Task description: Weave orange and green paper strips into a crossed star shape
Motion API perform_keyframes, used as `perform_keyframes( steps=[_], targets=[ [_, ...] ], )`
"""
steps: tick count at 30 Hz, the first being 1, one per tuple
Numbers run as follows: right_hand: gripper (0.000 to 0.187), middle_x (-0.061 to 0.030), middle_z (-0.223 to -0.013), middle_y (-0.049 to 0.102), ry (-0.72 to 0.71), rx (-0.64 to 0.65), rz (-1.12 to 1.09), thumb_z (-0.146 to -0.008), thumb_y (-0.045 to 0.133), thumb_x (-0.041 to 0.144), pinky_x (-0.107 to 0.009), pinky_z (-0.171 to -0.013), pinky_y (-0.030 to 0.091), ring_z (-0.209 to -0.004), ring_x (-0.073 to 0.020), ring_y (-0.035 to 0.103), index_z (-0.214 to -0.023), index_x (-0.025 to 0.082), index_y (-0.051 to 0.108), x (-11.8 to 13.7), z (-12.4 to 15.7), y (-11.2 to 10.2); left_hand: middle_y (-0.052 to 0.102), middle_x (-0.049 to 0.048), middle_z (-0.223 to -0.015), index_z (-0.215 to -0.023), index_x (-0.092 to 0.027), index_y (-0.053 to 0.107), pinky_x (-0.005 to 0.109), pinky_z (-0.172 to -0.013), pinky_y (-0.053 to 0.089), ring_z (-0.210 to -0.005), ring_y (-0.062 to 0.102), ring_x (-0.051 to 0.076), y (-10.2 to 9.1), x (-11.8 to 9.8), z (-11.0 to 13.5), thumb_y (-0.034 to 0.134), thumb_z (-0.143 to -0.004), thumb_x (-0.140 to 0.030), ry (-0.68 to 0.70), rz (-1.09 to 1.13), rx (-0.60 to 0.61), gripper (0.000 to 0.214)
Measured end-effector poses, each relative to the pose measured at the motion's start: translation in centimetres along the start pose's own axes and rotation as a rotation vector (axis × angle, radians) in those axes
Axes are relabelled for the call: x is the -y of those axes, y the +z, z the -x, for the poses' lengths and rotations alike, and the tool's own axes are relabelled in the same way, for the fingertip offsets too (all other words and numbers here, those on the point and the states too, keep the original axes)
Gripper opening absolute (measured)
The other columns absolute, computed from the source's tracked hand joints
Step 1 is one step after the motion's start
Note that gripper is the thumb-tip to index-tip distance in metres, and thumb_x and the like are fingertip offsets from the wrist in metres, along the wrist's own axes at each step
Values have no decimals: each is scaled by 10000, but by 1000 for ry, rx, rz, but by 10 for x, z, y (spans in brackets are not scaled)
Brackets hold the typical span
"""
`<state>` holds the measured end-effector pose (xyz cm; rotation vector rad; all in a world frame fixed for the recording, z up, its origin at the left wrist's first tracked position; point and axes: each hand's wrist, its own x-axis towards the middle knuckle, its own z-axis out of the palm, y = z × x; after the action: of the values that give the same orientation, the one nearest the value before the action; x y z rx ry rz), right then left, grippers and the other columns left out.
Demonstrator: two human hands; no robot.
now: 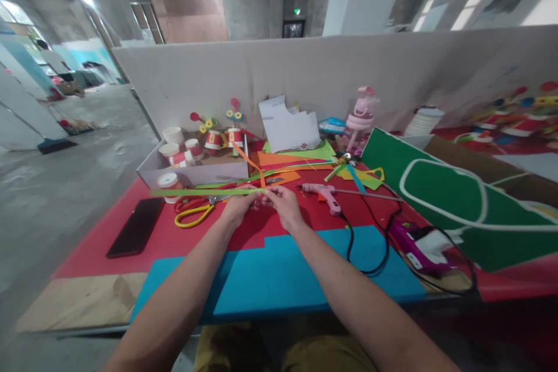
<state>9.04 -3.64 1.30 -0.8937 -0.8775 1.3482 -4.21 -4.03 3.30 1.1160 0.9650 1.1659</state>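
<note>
My left hand (243, 204) and my right hand (282, 203) meet above the red tabletop, fingers closed in pinches. A long green paper strip (204, 192) runs out leftward from the fingers of my left hand. An orange paper strip (262, 179), bent partway up, rises from the spot where the fingertips meet. Fingers partly hide where the two strips come together, so I cannot tell whether they are joined. Just right of my right hand lies a pink glue gun (323, 193). Yellow-and-red-handled scissors (194, 215) lie left of my left hand.
A black phone (136, 226) lies at the left. Behind it, a white box (200, 174) holds paper cups and cup figures. Blue sheets (244, 285) cover the front edge. A purple power strip (421, 250), black cable and green board (444, 197) occupy the right.
</note>
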Motion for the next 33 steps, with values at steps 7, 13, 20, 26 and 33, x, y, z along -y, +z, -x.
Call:
perform_keyframes(
  steps=[7,13,20,26,33],
  targets=[
    [328,29,-585,611,91,63,14,-546,810,371,-239,-585,531,-548,-86,559,-761,164,674,3,0,-4,550,-24,-569,-729,-149,576,217,-509,406,-522,499,96,-2,-3,0,773,-603,-353,8,-67,-5,311],
    [312,23,-560,609,81,37,40,-527,815,389,-230,-566,529,-539,-91,562,-682,162,667,1,-1,-4,573,-11,-601,-722,-151,593,227,-530,418,-550,522,109,-5,0,-2,746,-629,-347,57,-135,-35,265],
    [322,30,-567,604,179,118,-3,-523,835,335,-236,-597,542,-560,-91,571,-727,167,653,10,0,-8,573,-4,-583,-708,-142,607,232,-525,421,-532,518,109,-8,-2,-3,752,-620,-328,41,-167,-10,251],
    [287,29,-597,613,145,61,-35,-550,829,299,-234,-612,545,-571,-88,584,-715,163,638,8,0,-6,579,11,-577,-720,-111,643,218,-503,394,-504,504,92,-8,0,-4,765,-628,-359,22,-112,29,291],
    [269,23,-595,622,129,63,-60,-555,823,297,-235,-618,549,-580,-93,594,-701,165,638,4,1,-2,596,31,-575,-670,-98,634,206,-480,360,-473,480,73,-6,4,-6,779,-609,-369,16,-59,47,313]
  ],
)
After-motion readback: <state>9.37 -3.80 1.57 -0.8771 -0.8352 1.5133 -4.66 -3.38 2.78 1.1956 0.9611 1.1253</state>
